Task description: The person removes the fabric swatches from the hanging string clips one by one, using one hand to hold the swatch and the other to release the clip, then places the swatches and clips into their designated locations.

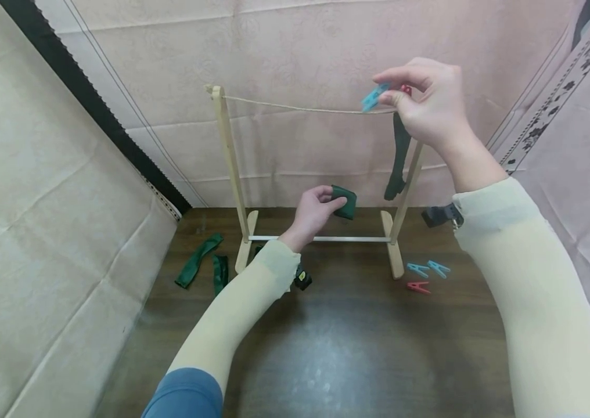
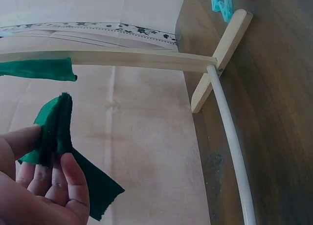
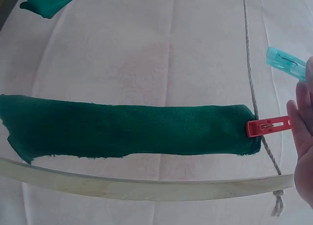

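Observation:
My left hand pinches a folded green cloth piece between thumb and fingers, below the cord; in the left wrist view a loose flap hangs from it. Up at the right end of the cord, my right hand holds a light blue clothespin between thumb and forefinger. A long green cloth strip hangs from the cord near the right post. The red clothespin clips its top edge there, with the right hand's fingers close to the clip's end.
A wooden stand with a left post, a right post and a white bottom rod stands on the brown table. Two blue clothespins and a red one lie right; green strips lie left.

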The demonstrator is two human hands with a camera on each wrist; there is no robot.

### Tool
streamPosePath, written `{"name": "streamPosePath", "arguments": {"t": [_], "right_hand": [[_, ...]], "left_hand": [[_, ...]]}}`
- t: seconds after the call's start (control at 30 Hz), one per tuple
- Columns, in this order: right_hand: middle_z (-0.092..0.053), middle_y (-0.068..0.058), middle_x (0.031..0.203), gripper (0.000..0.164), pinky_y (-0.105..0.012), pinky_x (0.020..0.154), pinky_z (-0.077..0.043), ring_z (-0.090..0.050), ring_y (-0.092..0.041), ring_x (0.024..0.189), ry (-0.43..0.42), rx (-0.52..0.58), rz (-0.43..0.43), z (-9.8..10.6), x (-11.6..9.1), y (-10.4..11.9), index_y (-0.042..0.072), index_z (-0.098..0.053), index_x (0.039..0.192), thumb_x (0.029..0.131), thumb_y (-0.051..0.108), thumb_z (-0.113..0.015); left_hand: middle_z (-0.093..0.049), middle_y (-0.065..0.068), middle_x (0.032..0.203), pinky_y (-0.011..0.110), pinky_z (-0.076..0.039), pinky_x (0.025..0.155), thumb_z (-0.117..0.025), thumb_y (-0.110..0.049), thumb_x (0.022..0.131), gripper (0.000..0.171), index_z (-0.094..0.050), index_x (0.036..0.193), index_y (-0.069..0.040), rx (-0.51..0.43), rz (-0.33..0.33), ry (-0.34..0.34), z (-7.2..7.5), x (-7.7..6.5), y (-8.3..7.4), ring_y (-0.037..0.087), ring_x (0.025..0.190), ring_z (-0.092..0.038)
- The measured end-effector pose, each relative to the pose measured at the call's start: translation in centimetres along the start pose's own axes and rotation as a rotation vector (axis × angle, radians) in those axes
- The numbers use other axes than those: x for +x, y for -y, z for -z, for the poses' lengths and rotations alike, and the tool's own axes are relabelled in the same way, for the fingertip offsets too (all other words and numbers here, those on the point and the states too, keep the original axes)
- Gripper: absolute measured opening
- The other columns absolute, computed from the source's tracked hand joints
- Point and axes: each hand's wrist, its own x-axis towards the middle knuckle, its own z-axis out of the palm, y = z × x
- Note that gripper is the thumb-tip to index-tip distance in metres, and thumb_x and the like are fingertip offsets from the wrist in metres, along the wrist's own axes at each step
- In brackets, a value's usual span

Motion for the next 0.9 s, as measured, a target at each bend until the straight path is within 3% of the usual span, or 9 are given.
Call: {"name": "streamPosePath", "arguments": {"t": [0.3,0.57,0.67,0.77,0.9], "right_hand": [[-0.078,-0.014,0.093,0.013,-0.015,0.076,-0.041,-0.054,0.005,0.081,-0.112,0.021,0.083,0.0,-0.6,0.0,0.002,-0.084,0.103,0.092,-0.004,-0.081],[-0.078,-0.021,0.091,0.014,-0.015,0.079,-0.043,-0.059,0.006,0.082,-0.184,0.087,0.047,0.2,-0.9,1.5,-0.003,-0.083,0.097,0.087,-0.013,-0.08],[-0.078,-0.018,0.092,0.016,-0.015,0.08,-0.045,-0.061,0.006,0.084,-0.175,0.098,0.052,0.3,-1.1,0.9,-0.002,-0.083,0.098,0.087,-0.013,-0.081],[-0.078,-0.007,0.092,0.018,-0.016,0.078,-0.05,-0.064,0.004,0.082,-0.147,0.124,0.053,0.4,-1.3,0.0,-0.002,-0.083,0.103,0.088,-0.012,-0.08],[-0.075,0.006,0.096,0.025,-0.017,0.081,-0.057,-0.068,-0.005,0.081,-0.101,0.217,-0.029,0.5,-1.8,-0.4,-0.004,-0.081,0.11,0.088,-0.016,-0.078]], "left_hand": [[-0.077,0.005,0.11,0.039,-0.058,0.093,-0.08,-0.024,0.1,0.028,-0.074,0.121,-0.006,0.024,-0.004,0.005,0.6,0.0,0.0,0.019,0.101,-0.074],[-0.077,0.003,0.111,0.041,-0.056,0.095,-0.08,-0.026,0.1,0.032,-0.074,0.124,-0.007,0.049,-0.002,-0.007,1.5,0.0,0.1,0.019,0.102,-0.073],[-0.077,0.003,0.112,0.043,-0.056,0.096,-0.08,-0.026,0.1,0.032,-0.074,0.125,-0.007,0.054,-0.005,-0.009,1.8,0.0,0.2,0.019,0.102,-0.073],[-0.077,0.003,0.111,0.043,-0.056,0.096,-0.08,-0.025,0.1,0.032,-0.074,0.125,-0.007,0.058,-0.006,-0.013,1.9,-0.1,0.3,0.019,0.103,-0.073],[-0.078,0.003,0.111,0.041,-0.057,0.096,-0.08,-0.024,0.1,0.032,-0.074,0.127,-0.007,0.06,-0.004,-0.006,2.1,-0.1,0.4,0.019,0.103,-0.074]]}}
